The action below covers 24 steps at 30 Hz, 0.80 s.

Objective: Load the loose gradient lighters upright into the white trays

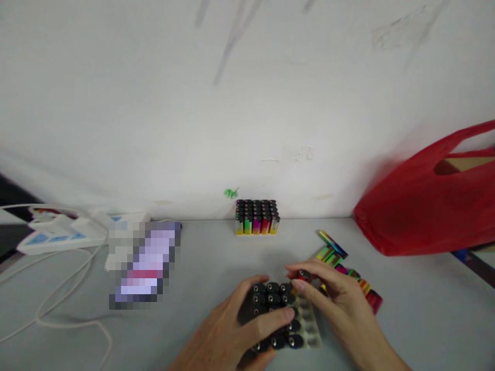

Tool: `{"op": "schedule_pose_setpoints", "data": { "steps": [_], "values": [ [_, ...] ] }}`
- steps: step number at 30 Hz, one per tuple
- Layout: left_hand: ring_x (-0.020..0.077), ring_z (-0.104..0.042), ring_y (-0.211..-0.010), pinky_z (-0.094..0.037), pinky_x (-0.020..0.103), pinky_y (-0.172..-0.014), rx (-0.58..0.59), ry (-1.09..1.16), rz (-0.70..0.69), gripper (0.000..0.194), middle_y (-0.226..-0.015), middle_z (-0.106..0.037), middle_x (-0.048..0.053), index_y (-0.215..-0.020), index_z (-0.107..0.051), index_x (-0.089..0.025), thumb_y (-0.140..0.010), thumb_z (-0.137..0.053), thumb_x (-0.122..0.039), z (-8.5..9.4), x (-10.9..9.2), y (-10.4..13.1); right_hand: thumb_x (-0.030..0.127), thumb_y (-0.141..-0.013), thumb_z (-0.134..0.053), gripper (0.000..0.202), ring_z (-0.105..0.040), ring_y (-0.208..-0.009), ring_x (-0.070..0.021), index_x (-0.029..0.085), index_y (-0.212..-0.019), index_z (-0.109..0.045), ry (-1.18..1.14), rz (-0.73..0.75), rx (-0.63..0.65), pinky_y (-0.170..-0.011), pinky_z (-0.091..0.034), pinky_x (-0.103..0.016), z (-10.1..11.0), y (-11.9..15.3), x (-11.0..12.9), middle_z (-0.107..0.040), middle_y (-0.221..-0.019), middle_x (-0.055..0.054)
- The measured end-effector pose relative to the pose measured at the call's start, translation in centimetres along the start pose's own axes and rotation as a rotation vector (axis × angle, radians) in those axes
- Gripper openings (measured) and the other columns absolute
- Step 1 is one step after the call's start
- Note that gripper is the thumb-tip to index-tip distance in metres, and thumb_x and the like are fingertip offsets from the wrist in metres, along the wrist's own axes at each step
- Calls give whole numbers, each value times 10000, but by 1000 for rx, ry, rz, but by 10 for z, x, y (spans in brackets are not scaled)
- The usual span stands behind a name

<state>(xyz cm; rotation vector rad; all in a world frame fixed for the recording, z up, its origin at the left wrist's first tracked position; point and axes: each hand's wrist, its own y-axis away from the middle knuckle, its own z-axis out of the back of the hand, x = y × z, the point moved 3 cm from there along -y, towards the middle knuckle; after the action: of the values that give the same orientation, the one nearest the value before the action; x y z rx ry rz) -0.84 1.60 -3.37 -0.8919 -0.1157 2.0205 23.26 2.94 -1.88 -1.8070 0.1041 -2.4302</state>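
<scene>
In front of me a pale moulded tray [314,337] holds several upright lighters [274,298], black tops up, in its left and middle columns. The cells along its right side show bare. My left hand [235,322] is wrapped around the tray's left side, its thumb lying across the lighter tops. Between the thumb and fingers of my right hand [340,296] is a red lighter [303,275] with a dark end, above the tray's far right corner; its lower part is hidden. Beside that hand lie several loose colourful lighters [373,299], partly covered by it.
A filled block of lighters [257,224] stands against the wall. At the left are a phone [147,263] with a blurred screen, a white power strip [65,234] and loose cables [73,323]. A red bag [421,206] sits at the right.
</scene>
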Motion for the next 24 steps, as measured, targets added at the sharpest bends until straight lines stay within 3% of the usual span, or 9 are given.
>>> {"op": "schedule_pose_setpoints", "data": {
  "steps": [13, 18, 24],
  "values": [
    [293, -630, -1406, -649, 397, -1102, -15, 6, 22, 937, -1620, -409, 90, -1609, -454, -406, -875, -812, 51, -2, 4, -1, 372, -993, -805, 205, -825, -1027, -246, 382, -1183, -883, 164, 111, 32, -908, -645, -337, 12, -1, 5, -886, -1127, -15],
    [293, -598, -1448, -634, 392, -1129, -5, 2, 21, 961, -1635, -389, 87, -1616, -448, -404, -868, -840, 54, -2, 4, -2, 354, -1138, -593, 312, -793, -1075, -221, 386, -1363, -807, 239, 191, 158, -931, -617, -331, 12, 2, 13, -851, -1153, -18],
    [306, -574, -1475, -620, 424, -1157, 6, 4, 18, 953, -1644, -375, 97, -1625, -440, -403, -883, -834, 45, -2, 3, 0, 325, -1180, -501, 337, -759, -1009, -196, 327, -1292, -819, 269, 225, 183, -905, -568, -319, 8, 2, 18, -821, -1065, -12]
  ]
}}
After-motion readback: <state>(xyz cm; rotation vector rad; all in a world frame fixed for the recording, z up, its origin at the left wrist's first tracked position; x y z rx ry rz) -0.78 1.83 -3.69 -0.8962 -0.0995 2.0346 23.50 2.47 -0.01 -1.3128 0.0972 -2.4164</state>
